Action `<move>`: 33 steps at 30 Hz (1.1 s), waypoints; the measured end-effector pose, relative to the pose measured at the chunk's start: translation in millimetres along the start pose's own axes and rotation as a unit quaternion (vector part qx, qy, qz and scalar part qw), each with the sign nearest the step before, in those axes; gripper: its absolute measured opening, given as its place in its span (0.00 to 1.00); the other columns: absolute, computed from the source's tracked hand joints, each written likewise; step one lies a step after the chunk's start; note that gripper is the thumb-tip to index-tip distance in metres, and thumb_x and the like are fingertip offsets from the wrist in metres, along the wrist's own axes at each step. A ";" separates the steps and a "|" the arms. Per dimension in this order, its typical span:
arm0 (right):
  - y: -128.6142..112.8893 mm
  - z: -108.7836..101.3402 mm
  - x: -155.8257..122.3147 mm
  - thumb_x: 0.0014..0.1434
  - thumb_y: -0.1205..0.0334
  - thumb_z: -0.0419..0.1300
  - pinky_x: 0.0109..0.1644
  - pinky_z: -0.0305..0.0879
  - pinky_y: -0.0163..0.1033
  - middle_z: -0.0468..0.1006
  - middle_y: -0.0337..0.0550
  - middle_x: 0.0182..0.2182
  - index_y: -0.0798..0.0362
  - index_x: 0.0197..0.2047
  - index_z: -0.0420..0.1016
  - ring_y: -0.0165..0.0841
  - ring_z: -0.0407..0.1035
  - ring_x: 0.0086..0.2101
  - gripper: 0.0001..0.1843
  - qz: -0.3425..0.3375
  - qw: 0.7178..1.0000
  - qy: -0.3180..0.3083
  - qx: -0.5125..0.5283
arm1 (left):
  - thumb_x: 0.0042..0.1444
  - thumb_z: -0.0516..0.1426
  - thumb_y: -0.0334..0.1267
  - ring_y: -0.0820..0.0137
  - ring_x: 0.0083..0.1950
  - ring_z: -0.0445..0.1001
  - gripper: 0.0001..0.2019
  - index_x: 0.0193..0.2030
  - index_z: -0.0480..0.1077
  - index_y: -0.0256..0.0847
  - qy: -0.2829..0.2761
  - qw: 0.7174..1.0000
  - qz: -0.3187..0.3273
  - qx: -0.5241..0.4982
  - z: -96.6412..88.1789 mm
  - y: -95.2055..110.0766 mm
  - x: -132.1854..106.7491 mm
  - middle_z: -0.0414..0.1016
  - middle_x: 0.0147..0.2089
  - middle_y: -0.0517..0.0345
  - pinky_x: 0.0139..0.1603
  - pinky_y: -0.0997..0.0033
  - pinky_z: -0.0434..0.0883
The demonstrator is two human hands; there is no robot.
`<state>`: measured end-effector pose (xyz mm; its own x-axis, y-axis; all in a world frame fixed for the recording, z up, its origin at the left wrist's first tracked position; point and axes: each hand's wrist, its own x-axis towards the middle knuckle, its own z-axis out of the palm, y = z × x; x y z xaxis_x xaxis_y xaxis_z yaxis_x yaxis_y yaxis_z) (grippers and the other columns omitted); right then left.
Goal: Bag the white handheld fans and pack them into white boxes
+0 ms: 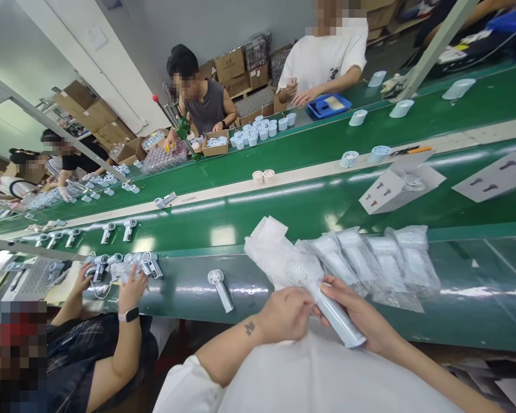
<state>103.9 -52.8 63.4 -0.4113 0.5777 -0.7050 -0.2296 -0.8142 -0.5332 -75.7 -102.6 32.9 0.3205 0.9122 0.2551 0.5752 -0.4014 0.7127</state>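
Observation:
A pale blue handheld fan is tilted in front of me, its handle pointing down to the right. My right hand grips the handle, thumb on top. My left hand is closed against the fan's neck, fingers curled; what they pinch is hidden. Around the fan head lies a clear, crinkled plastic bag, which seems to cover it in part. To the right, several bagged fans lie in an overlapping row. One unbagged fan rests on the bench left of my hands.
At left, a co-worker's hands handle several fans. Beyond the bench runs a green conveyor with two open white boxes, one a carton. Across it, people work among pale blue cups, a blue tray and a hand press.

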 end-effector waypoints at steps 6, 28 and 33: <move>-17.2 3.8 0.6 0.54 0.67 0.67 0.18 0.71 0.29 0.77 0.36 0.25 0.46 0.43 0.58 0.29 0.71 0.18 0.22 0.087 0.994 0.011 0.065 | 0.57 0.52 0.31 0.64 0.38 0.76 0.11 0.47 0.69 0.38 0.050 0.993 -0.021 0.108 -2.0 1.2 19.9 0.76 0.36 0.50 0.39 0.64 0.76; 5.1 8.6 28.0 0.48 0.59 0.72 0.34 0.75 0.35 0.78 0.36 0.26 0.50 0.32 0.72 0.31 0.74 0.26 0.13 0.022 0.992 0.025 0.125 | 0.52 0.52 0.27 0.70 0.35 0.72 0.05 0.33 0.67 0.40 0.105 0.988 -0.097 -0.053 1.9 -8.1 16.2 0.74 0.32 0.56 0.38 0.72 0.70; -3.4 9.1 10.0 0.52 0.42 0.65 0.30 0.65 0.37 0.71 0.37 0.22 0.51 0.27 0.71 0.32 0.65 0.25 0.20 -0.148 0.973 0.034 -0.175 | 0.49 0.54 0.28 0.75 0.29 0.67 0.04 0.29 0.67 0.39 0.036 0.975 -0.160 -0.152 -10.6 -12.7 7.9 0.71 0.28 0.61 0.33 0.76 0.65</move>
<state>92.5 -44.7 62.5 -0.3112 0.7963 -0.5186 -0.0100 -0.5484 -0.8361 -88.5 -89.4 32.7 0.1018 0.9945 0.0260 0.3838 -0.0634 0.9212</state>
